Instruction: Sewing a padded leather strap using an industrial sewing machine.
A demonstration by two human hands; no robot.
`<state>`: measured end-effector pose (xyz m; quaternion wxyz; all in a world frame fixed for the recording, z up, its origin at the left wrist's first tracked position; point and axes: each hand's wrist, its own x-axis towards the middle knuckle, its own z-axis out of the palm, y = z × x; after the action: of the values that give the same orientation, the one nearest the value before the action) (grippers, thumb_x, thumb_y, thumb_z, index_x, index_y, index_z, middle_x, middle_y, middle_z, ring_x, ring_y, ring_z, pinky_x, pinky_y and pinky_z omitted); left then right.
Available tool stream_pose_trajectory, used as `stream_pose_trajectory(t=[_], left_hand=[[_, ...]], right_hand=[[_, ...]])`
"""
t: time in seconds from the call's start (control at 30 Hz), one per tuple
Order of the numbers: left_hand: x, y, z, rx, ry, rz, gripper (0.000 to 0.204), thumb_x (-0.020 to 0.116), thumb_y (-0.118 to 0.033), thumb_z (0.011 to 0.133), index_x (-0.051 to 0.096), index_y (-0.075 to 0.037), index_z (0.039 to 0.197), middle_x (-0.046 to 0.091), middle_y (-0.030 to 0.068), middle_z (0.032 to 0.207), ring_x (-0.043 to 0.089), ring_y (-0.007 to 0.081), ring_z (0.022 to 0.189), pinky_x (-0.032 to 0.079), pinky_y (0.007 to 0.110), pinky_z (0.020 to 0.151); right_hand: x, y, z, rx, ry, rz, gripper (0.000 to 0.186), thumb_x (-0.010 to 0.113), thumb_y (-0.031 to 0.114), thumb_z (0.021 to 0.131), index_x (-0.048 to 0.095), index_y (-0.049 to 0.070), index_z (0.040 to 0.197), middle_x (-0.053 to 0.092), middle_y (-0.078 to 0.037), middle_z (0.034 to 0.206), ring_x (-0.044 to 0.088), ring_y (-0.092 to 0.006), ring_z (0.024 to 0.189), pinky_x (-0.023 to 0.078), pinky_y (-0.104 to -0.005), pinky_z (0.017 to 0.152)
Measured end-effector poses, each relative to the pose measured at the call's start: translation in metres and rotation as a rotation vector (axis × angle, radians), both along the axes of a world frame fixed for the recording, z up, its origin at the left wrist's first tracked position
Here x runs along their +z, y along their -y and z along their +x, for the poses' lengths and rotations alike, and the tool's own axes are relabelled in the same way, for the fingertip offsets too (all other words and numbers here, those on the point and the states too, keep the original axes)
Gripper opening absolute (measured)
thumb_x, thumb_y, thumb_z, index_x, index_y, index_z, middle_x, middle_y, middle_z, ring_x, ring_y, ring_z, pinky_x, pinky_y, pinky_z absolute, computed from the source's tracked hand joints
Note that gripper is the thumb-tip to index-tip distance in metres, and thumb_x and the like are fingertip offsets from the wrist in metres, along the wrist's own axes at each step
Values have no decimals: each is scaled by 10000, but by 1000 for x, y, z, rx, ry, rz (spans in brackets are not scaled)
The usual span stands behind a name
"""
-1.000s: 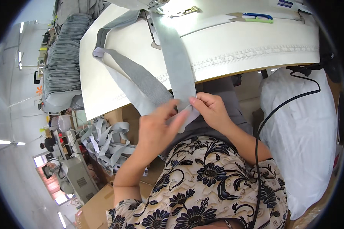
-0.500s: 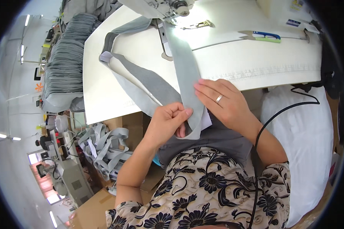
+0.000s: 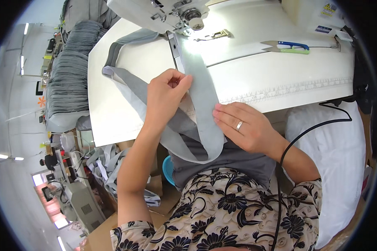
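Cloth strip, long and gray, is running from under the head of the sewing machine toward the person, dipping past the near edge of the white tabletop in a loop at the lap, and folding back across the surface at left. The left hand is pinching the strip's left edge between its thumb and curled fingers. The right hand is keeping its fingers nearly straight, the fingertips touching the strip's right edge nearer the body; its thumb is staying out of sight, so I cannot tell whether it is gripping. Blue-and-green snips are lying at right, beyond a printed ruler scale. Gray pieces are standing stacked beside the tabletop's left side, with loose strips heaping lower down. A black cable is hanging across the right arm, near a white bag.
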<state>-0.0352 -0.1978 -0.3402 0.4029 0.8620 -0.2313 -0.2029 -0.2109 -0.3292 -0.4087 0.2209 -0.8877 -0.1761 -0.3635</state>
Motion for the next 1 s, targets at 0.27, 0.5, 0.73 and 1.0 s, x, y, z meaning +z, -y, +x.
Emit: stream_pose_trajectory(t=[0.27, 0.5, 0.73, 1.0], left_hand=[[-3, 1, -1, -448, 1024, 53, 214, 678, -87, 805, 675, -51, 1016, 649, 105, 1046, 631, 262, 959, 492, 392, 866], [-4, 1, 6, -624, 876, 135, 262, 697, -154, 822, 678, -59, 1065, 626, 121, 1181, 566, 290, 1186, 427, 480, 1012], [-6, -8, 6, -618, 709, 106, 391, 758, -160, 776, 675, -81, 1150, 610, 116, 1272, 529, 284, 1255, 363, 477, 1096], [-12, 11, 33, -576, 731, 32, 374, 769, -157, 767, 689, -88, 1125, 626, 117, 1243, 551, 282, 1231, 374, 469, 1089]], right_hand=[[3, 1, 5, 74, 17, 16, 241, 638, 44, 657, 651, -65, 872, 662, -153, 1013, 647, -279, 985, 546, -378, 835], [8, 8, 8, 142, 32, -71, 287, 587, 98, 596, 634, -81, 816, 643, -183, 925, 620, -297, 905, 526, -374, 833], [19, 13, 5, 196, -44, -192, 303, 603, 71, 584, 634, -84, 842, 640, -184, 967, 624, -300, 940, 535, -384, 825], [32, 30, 34, 219, -132, -214, 220, 620, 59, 636, 630, -79, 808, 645, -183, 951, 625, -305, 904, 537, -369, 784]])
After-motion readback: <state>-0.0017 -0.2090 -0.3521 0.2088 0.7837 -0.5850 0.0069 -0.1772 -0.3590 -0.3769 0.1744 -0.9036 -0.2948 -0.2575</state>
